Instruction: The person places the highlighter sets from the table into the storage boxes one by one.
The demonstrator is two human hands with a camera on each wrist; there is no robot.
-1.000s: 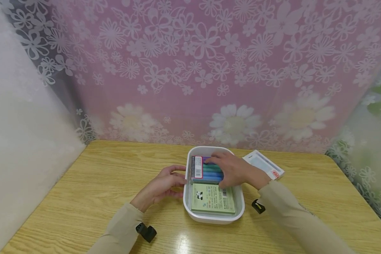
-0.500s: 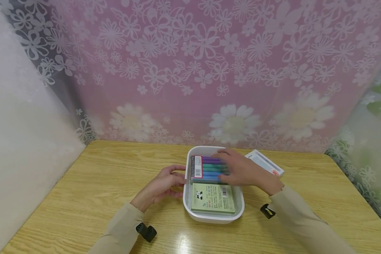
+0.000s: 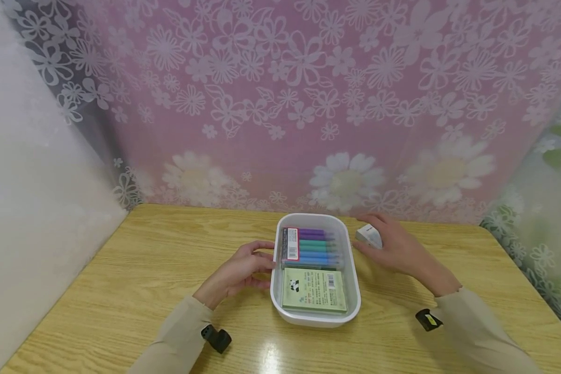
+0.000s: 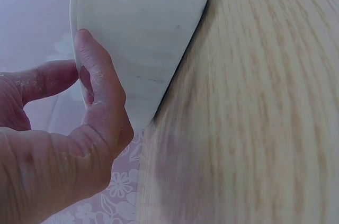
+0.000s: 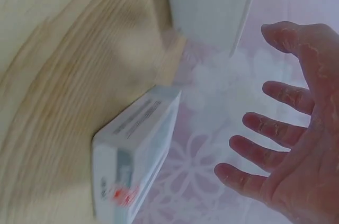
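Observation:
A white plastic bin stands on the table, holding a clear pack of purple, green and blue pens at the back and a pale green panda-printed packet in front. My left hand rests its fingertips against the bin's left rim and wall; in the left wrist view, the fingers touch the bin's outer side. To the right of the bin, my right hand hovers over a white box, hiding most of it. The right wrist view shows spread fingers apart from the white box.
The wooden table ends at a pink floral curtain behind. A pale curtain hangs on the left, and a leaf-patterned one on the right. Black straps sit at both wrists.
My right hand has left the pen pack and moved right, out of the bin to over the white box. The pens now show fully. My left hand stays at the bin.

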